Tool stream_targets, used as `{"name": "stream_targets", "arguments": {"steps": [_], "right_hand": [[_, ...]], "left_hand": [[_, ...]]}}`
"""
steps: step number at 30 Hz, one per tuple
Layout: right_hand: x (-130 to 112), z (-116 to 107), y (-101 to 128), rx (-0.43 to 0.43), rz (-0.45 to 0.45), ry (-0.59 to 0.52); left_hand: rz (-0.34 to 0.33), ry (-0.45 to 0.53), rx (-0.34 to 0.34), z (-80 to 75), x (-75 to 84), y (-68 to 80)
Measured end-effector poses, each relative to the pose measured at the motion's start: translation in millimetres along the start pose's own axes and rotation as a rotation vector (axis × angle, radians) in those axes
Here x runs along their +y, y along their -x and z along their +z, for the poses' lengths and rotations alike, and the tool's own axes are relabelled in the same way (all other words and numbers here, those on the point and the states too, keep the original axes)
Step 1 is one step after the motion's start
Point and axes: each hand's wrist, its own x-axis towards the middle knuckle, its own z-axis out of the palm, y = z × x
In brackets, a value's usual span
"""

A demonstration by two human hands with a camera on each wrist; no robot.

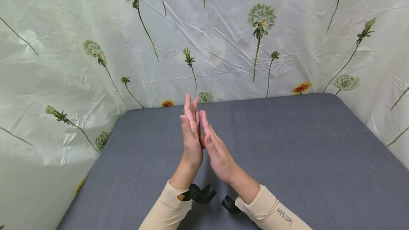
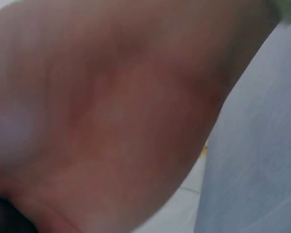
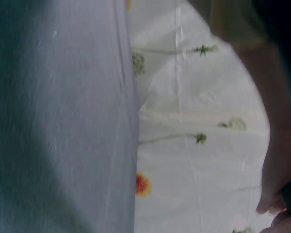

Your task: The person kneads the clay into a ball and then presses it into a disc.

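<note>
So nothing is held here: the two bare hands are pressed palm to palm above the flat grey fabric-covered table top (image 1: 287,159), fingers straight and pointed away from the body. The left hand (image 1: 191,137) is set a bit further forward than the right hand (image 1: 217,152), so the left fingertips are seen poking out past the right ones. Both hands are kept flat, with no curl seen in any finger, and they are raised clear of the table rather than laid on it.

Going outward, two cream long sleeves are counted, one per arm. On the right cream sleeve (image 1: 274,214) small grey lettering can be read, something like "Let'Slim", though it's tiny and not totally sure. No writing is shown on the left cream sleeve (image 1: 166,212). Two black plastic wrist mounts are spotted too, one at each cuff: the left black mount (image 1: 199,193) and the right black mount (image 1: 230,205).

Behind and around the table a wrinkled pale sheet printed with green dandelion-type flowers (image 1: 262,20) is hung; two small red-orange blooms are counted near the far edge. The left wrist view is pretty much filled by blurred skin; table and sheet are shown in the right wrist view.
</note>
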Motion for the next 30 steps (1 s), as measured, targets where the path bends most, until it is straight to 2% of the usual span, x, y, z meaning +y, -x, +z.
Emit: {"name": "stream_targets", "arguments": {"steps": [4, 11, 15, 19, 22, 25, 28, 30], "right_hand": [[-9, 4, 2, -0.004, -0.039, 0.018], [-21, -12, -3, 0.074, -0.138, 0.067], [-18, -24, -7, 0.094, -0.095, 0.044], [-7, -30, -8, 0.122, -0.014, -0.016], [2, -27, -8, 0.123, 0.053, -0.048], [8, -17, -5, 0.082, 0.091, -0.067], [8, -4, -1, 0.035, 0.071, -0.075], [3, 4, 2, 0.021, 0.04, -0.066]], "left_hand": [[-0.041, 0.061, -0.006, -3.3, -5.4, -2.5], [-0.079, 0.122, -0.124, 10.6, -23.0, 5.7], [-0.044, 0.133, -0.165, 18.9, -25.1, 10.4], [-0.023, 0.046, -0.195, 22.2, -19.3, 17.1], [-0.006, -0.035, -0.175, 19.0, -12.1, 18.8], [0.039, -0.083, -0.123, 11.2, -5.3, 15.1], [0.067, -0.076, -0.069, 2.2, -0.6, 7.7], [0.05, -0.034, -0.045, -2.8, 0.2, 3.3]]}}
